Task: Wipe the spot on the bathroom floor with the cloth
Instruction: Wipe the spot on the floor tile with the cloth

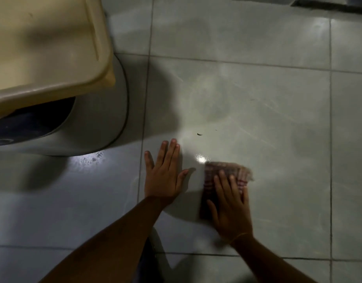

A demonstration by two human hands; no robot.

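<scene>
The grey tiled floor (pixel 257 88) is shining under a light, with a toilet (pixel 53 68) sitting at upper left. Your right hand (pixel 230 209) is pressing the cloth (pixel 221 172) flat at lower centre, fingers slightly spread; your left hand (pixel 163 174) is bracing, fingers splayed. Keep the pressure even, working toward the dark speck (pixel 199 134) above.

Cloth (pixel 227 176) red-white checked; floor (pixel 257 99) pale grey tile; lid (pixel 43 48) cream.
</scene>
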